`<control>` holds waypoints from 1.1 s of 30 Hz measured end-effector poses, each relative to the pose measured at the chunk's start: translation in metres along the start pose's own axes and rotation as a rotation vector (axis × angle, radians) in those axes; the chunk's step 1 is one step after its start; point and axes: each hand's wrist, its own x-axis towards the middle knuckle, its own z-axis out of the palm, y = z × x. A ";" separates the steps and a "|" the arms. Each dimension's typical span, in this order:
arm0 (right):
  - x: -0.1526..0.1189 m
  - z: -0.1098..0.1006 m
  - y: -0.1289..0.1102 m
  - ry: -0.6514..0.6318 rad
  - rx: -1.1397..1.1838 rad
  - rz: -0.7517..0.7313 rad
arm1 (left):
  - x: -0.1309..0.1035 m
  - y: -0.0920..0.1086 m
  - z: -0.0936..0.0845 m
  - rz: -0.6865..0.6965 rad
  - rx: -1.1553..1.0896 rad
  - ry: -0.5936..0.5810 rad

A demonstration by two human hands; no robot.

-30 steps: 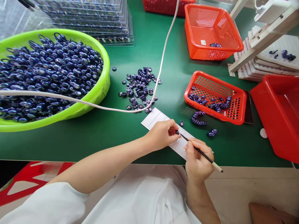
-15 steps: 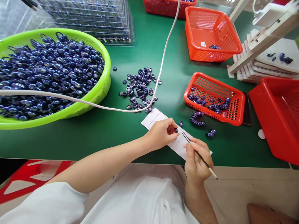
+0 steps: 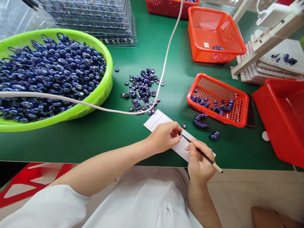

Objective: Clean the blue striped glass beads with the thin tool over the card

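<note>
Between its thumb and fingertips my left hand pinches a small dark bead over a white paper strip. My right hand grips a thin black tool with a pale end, and its tip touches or nearly touches the bead. A single dark piece lies on the green table just beyond my left fingertips. To the right are a curved row of dark beads and a short cluster.
A green basket heaped with dark ringed pieces stands left. Loose beads lie under a white cable. Red baskets and a red bin stand right. Stacked clear trays are at the back.
My right hand has shifted slightly left, and the tool's tip has moved from beside the bead to the bead. My left hand has hardly moved.
</note>
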 end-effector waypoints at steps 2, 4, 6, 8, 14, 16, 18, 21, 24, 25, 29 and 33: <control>0.001 0.001 0.000 0.016 -0.012 0.004 | 0.000 0.000 0.000 0.002 0.010 0.000; 0.001 0.001 -0.001 0.031 -0.022 0.005 | 0.000 -0.001 0.001 0.005 0.019 0.001; 0.001 0.001 -0.001 0.041 -0.020 0.006 | 0.001 -0.001 0.001 0.006 0.023 0.001; 0.001 0.001 -0.001 0.043 0.000 0.012 | 0.001 0.000 0.000 0.011 0.025 -0.003; -0.001 0.001 -0.003 0.053 0.024 0.050 | -0.001 0.000 0.000 0.022 0.026 -0.001; -0.001 0.002 -0.002 0.055 0.025 0.046 | -0.001 0.000 0.001 0.017 0.029 -0.005; -0.002 0.002 -0.002 0.061 0.021 0.034 | -0.002 0.000 0.002 0.012 0.032 -0.013; -0.002 0.003 -0.002 0.079 0.034 0.031 | -0.001 0.003 0.002 0.001 0.062 -0.030; -0.001 0.003 -0.004 0.095 0.075 0.086 | 0.003 0.006 -0.012 0.002 0.214 -0.031; 0.000 0.003 -0.005 0.103 0.086 0.112 | 0.005 0.006 -0.020 0.005 0.301 -0.017; 0.003 0.004 -0.009 0.164 0.139 0.229 | 0.012 0.007 -0.058 0.000 0.747 0.150; 0.012 0.002 -0.008 0.151 0.277 0.373 | 0.014 0.010 -0.070 0.023 0.949 0.268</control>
